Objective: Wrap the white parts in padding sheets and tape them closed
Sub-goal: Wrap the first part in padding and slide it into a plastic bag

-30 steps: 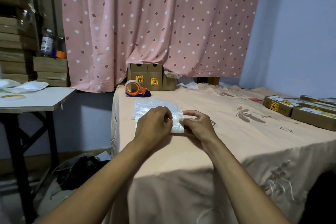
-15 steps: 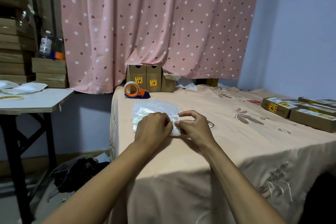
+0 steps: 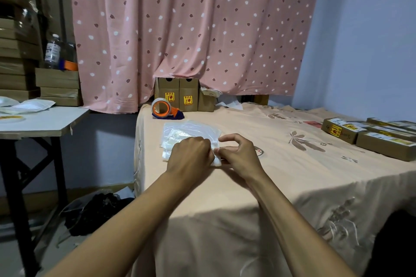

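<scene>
A small white padded bundle (image 3: 216,159) lies on the peach tablecloth (image 3: 281,175), mostly covered by my hands. My left hand (image 3: 190,156) is closed over its left part. My right hand (image 3: 238,155) pinches its right end with thumb and fingers. The white part inside is hidden. Behind the bundle a stack of translucent padding sheets (image 3: 189,130) lies flat. An orange and blue tape dispenser (image 3: 164,109) stands further back near the curtain.
Brown cartons (image 3: 180,94) stand at the table's far edge under the pink curtain. Long flat boxes (image 3: 369,137) lie at the right. A grey side table (image 3: 40,121) with white packets stands left, cardboard stacks and a bottle (image 3: 53,51) behind it.
Both hands have drawn closer together over the bundle, so less of it shows. The right thumb and fingers now pinch its right end.
</scene>
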